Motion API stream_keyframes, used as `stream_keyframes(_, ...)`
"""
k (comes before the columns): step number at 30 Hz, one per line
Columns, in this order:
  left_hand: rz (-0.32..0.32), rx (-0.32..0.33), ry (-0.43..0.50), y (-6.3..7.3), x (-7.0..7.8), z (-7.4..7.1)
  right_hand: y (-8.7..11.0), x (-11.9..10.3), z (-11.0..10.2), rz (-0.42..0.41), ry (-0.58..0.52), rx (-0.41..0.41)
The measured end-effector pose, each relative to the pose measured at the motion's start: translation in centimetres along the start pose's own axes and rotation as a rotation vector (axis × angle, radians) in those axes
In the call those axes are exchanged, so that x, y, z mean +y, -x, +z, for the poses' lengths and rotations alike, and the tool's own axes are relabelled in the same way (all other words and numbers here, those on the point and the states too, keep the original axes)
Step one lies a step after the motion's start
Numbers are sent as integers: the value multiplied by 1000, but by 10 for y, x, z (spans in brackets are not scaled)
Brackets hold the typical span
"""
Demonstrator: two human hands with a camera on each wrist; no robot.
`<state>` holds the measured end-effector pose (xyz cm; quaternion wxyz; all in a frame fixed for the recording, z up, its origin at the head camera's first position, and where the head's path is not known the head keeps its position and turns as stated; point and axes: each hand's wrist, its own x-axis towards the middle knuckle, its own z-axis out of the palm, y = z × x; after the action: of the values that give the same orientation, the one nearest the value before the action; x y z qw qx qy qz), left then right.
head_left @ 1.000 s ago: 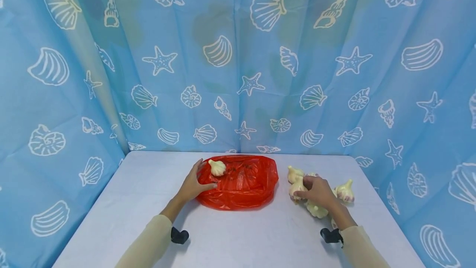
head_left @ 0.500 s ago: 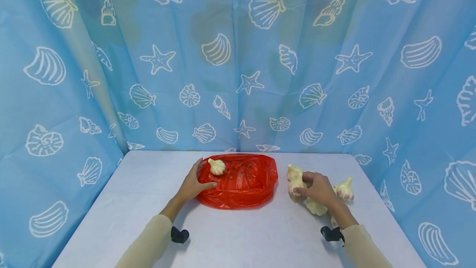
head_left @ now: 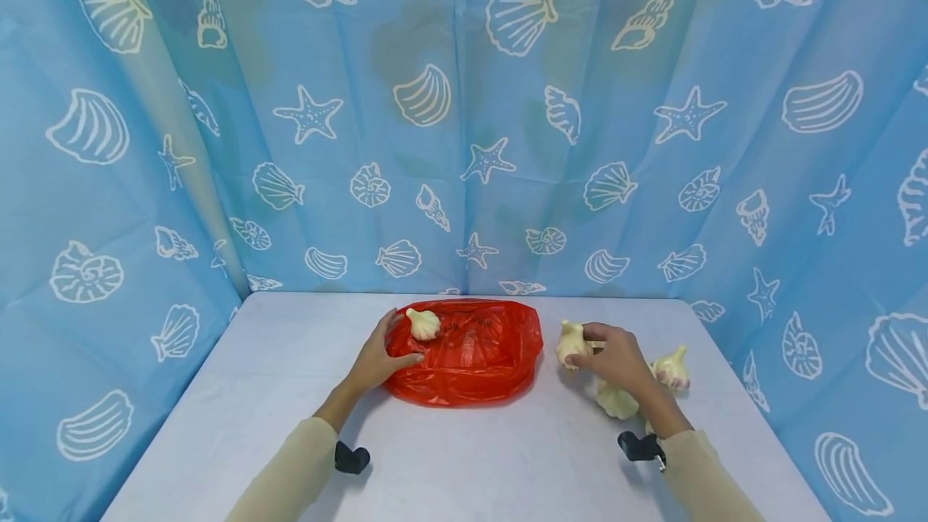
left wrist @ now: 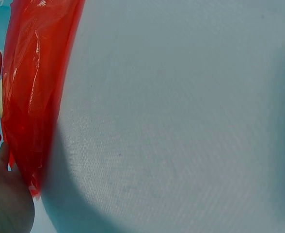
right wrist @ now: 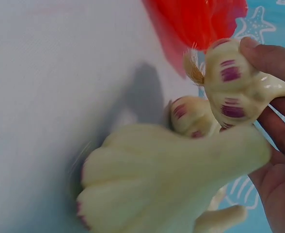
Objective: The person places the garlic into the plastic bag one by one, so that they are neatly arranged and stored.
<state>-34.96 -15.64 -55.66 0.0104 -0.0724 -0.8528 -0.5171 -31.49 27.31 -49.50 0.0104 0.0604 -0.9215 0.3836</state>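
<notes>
My left hand [head_left: 379,357] lies at the left end of a red plastic bag [head_left: 464,385], its fingers and thumb spread along the rim. One garlic bulb [head_left: 423,325] sits on the left part of the bag. With thumb and fingers, my right hand [head_left: 616,357] pinches another garlic bulb [right wrist: 232,82] by its upper part, to the right of the bag. Its purple-marked cloves and root tuft face the right wrist camera. Further bulbs lie under and behind this hand, one garlic bulb [head_left: 616,401] below it and a purple-streaked garlic bulb [head_left: 673,370] to its right.
Everything stands on a white-covered table [head_left: 464,466]. A blue curtain [head_left: 464,208] with white shell prints hangs behind it and along both sides. In the right wrist view a large blurred garlic bulb [right wrist: 147,179] fills the foreground.
My right hand has lifted the garlic bulb from the pile and shifted it slightly up and left. The left hand and the bag have stayed in place.
</notes>
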Motion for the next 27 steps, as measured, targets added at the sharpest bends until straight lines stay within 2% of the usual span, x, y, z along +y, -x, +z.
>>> stream_keyframes(6, 12, -5, 2, 0, 0, 0, -3, -10, 3, -80, -58, 50)
stream_keyframes(14, 11, -14, -6, 0, -1, -1, -11, -27, 8, -128, -117, 83)
stream_keyframes(21, 9, -13, -12, 1, -1, -1, -19, -44, 13, -91, -150, 53)
stream_keyframes(27, 15, -15, -9, 2, -2, 0, -28, -57, 20, -124, -167, 59)
